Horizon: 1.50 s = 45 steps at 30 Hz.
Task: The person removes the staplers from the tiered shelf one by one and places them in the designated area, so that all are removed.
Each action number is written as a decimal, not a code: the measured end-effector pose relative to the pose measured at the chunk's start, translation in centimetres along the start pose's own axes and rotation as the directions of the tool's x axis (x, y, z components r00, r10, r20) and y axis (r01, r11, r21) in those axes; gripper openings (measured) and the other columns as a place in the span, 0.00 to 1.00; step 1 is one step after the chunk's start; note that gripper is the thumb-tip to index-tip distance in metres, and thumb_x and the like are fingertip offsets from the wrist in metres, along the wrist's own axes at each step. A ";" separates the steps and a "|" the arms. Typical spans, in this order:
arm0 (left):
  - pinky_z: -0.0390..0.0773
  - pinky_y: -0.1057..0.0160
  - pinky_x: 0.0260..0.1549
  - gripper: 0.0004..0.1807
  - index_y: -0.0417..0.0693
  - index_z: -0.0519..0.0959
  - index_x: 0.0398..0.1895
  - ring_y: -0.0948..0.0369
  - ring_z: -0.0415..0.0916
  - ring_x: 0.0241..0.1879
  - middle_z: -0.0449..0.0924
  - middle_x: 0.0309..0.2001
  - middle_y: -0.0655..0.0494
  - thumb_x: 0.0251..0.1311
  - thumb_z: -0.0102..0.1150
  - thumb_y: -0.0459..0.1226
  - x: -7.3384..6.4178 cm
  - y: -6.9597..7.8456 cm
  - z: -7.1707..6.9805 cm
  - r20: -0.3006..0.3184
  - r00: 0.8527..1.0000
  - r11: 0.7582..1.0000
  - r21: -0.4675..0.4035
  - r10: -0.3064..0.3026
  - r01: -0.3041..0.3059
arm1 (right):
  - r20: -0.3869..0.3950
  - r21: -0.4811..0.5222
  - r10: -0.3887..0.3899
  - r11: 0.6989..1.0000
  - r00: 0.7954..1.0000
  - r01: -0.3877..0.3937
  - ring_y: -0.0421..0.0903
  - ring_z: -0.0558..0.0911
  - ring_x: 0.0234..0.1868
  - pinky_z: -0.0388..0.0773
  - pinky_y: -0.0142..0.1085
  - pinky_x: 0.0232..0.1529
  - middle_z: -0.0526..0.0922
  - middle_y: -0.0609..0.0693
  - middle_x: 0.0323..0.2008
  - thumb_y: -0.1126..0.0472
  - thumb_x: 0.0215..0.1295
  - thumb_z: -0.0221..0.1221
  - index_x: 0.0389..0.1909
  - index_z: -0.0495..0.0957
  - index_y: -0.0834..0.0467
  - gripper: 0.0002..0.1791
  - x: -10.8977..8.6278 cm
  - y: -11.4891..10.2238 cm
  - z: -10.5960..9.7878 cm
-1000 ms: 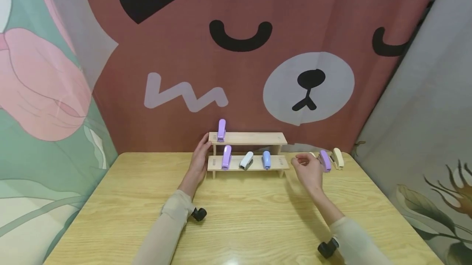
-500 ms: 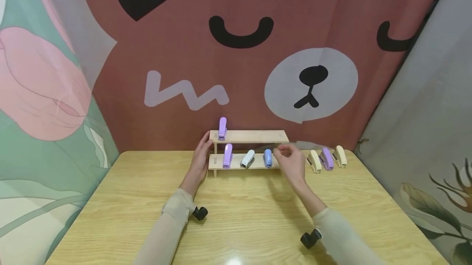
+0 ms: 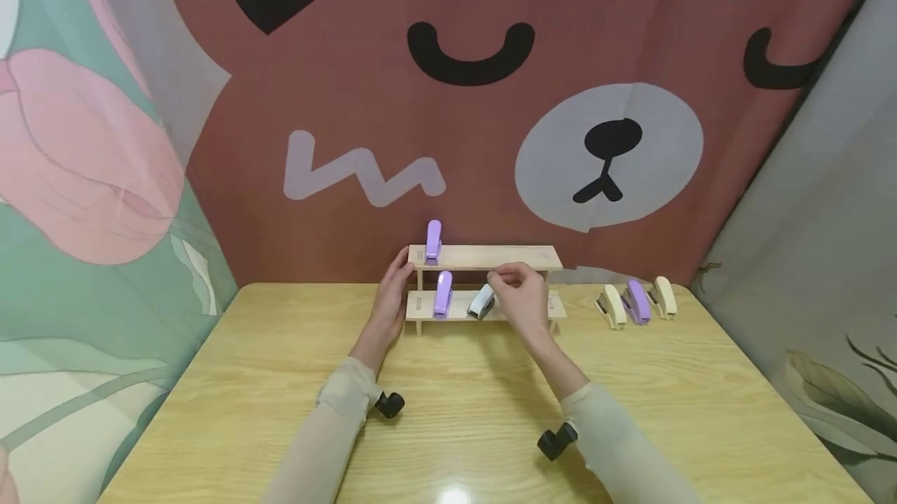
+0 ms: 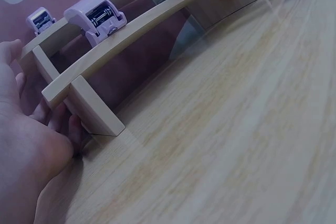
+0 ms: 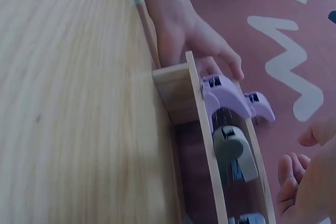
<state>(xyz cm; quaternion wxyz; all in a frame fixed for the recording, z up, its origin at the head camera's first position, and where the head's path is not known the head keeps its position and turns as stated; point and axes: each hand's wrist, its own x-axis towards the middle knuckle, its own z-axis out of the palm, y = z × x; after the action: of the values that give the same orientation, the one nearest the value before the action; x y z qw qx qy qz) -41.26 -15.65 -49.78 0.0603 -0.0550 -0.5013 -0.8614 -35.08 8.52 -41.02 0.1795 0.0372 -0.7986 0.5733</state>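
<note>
A two-tier wooden stand [image 3: 483, 257] sits at the back of the table. My left hand [image 3: 388, 301] grips its left end, fingers around the side in the left wrist view. A lilac mini stapler [image 3: 434, 241] stands on the upper tier. Below it on the lower tier is another lilac stapler [image 3: 443, 295], with a white stapler [image 3: 481, 301] lying slantwise to its right. My right hand [image 3: 522, 297] hovers by the white stapler, fingers loosely bent and holding nothing in the right wrist view. A blue stapler [image 5: 251, 219], hidden behind this hand in the head view, shows at the right wrist view's bottom edge.
Right of the stand, a cream stapler [image 3: 613, 306], a lilac stapler [image 3: 638, 301] and another cream stapler [image 3: 663, 297] stand in a row on the wooden table [image 3: 448, 410]. Behind the table hangs a curtain [image 3: 336, 99] printed with a bear face.
My right hand has moved left from the row of staplers on the table, past the blue stapler, to beside the white one. The left hand keeps its place on the stand.
</note>
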 end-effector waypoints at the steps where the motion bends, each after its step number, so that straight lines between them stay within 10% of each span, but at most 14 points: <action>1: 0.57 0.51 0.69 0.29 0.62 0.68 0.76 0.51 0.63 0.67 0.69 0.70 0.54 0.73 0.59 0.44 0.0 0.0 0.1 0.002 1.000 1.000 0.000 0.000 0.000 | 0.003 -0.007 -0.006 1.000 1.000 0.006 0.49 0.81 0.35 0.77 0.40 0.35 0.84 0.52 0.33 0.57 0.64 0.67 0.40 0.85 0.57 0.09 0.2 -0.1 0.3; 18: 0.59 0.49 0.68 0.29 0.63 0.67 0.76 0.53 0.62 0.68 0.67 0.71 0.54 0.73 0.58 0.44 -0.3 0.1 -0.1 -0.015 0.999 0.999 0.022 -0.029 0.029 | 0.152 -0.166 -0.082 0.980 0.985 0.107 0.46 0.80 0.31 0.77 0.39 0.32 0.83 0.50 0.30 0.58 0.60 0.67 0.38 0.83 0.58 0.09 3.2 -2.6 5.4; 27: 0.55 0.51 0.70 0.30 0.62 0.66 0.77 0.54 0.58 0.71 0.64 0.73 0.57 0.74 0.58 0.45 -0.1 0.0 -0.1 -0.003 1.000 1.000 0.018 -0.011 0.011 | 0.288 -0.277 -0.061 0.950 0.956 0.144 0.46 0.80 0.28 0.77 0.39 0.28 0.81 0.52 0.30 0.49 0.61 0.73 0.56 0.75 0.67 0.32 5.1 -3.8 8.2; 34: 0.62 0.49 0.66 0.29 0.63 0.66 0.77 0.51 0.62 0.66 0.67 0.70 0.54 0.74 0.57 0.44 0.3 0.1 0.4 0.014 1.000 1.000 0.012 -0.015 0.015 | 0.297 -0.364 -0.021 0.921 0.954 0.134 0.51 0.80 0.39 0.78 0.42 0.38 0.81 0.58 0.42 0.46 0.58 0.74 0.57 0.73 0.67 0.37 5.8 -4.0 8.8; 45: 0.64 0.52 0.63 0.30 0.61 0.65 0.78 0.47 0.62 0.65 0.68 0.69 0.50 0.75 0.56 0.44 -0.3 0.1 0.1 -0.003 1.000 1.000 0.016 -0.020 0.020 | 0.331 -0.353 -0.027 0.924 0.943 0.150 0.46 0.80 0.31 0.77 0.37 0.31 0.80 0.51 0.33 0.51 0.60 0.73 0.54 0.75 0.67 0.30 5.3 -3.6 9.0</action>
<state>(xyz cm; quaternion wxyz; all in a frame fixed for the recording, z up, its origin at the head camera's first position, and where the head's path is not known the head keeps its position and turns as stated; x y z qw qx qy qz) -40.97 -15.55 -49.71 0.0527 -0.0481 -0.5088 -0.8579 -41.28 -0.24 -38.54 0.0775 0.1311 -0.9087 0.3886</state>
